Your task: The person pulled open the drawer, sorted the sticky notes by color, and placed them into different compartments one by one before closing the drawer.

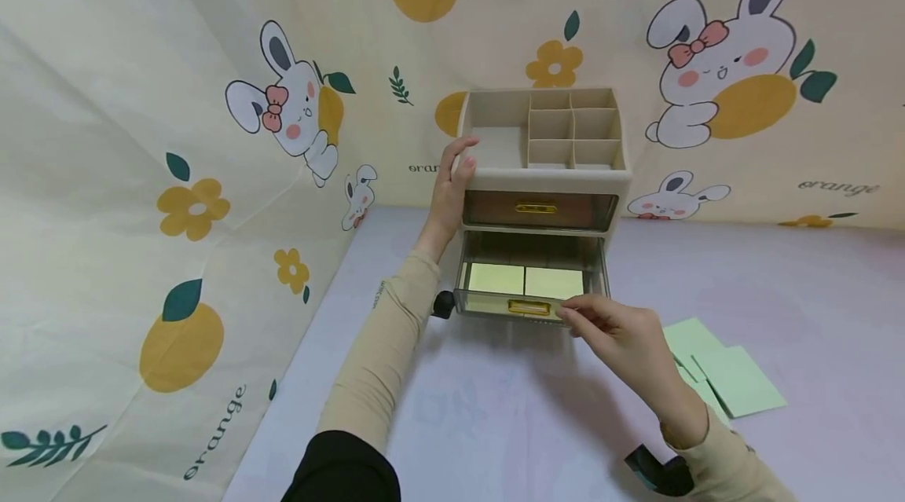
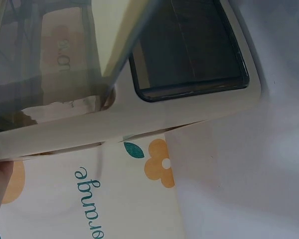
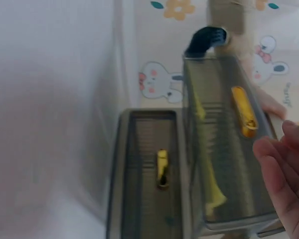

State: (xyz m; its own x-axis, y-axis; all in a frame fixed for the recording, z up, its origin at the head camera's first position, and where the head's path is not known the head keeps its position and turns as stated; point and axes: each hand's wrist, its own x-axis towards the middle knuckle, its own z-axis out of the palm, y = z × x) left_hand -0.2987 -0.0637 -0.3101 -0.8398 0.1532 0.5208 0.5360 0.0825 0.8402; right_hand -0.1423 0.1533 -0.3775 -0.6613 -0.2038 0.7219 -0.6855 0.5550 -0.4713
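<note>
The right hand (image 1: 625, 338), fingers loosely curled around nothing, is by the open drawer (image 1: 488, 304); contact is unclear. Even pressure near its shiny gold handle (image 1: 529, 307) should keep the smooth, see-through box, with flat yellow notes (image 1: 496, 279) inside, from skewing while the left hand (image 1: 447, 194) grips the cream, boxy organizer (image 1: 544, 181).

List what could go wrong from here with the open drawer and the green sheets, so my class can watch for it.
1. The right hand is to the right of the gold handle, so an off-centre push might skew the drawer.
2. The pale yellow notes lie flat in that drawer; a jerk could shift them.
3. The overlapping green sheets lie close to the right sleeve, which could brush them out of place.
</note>
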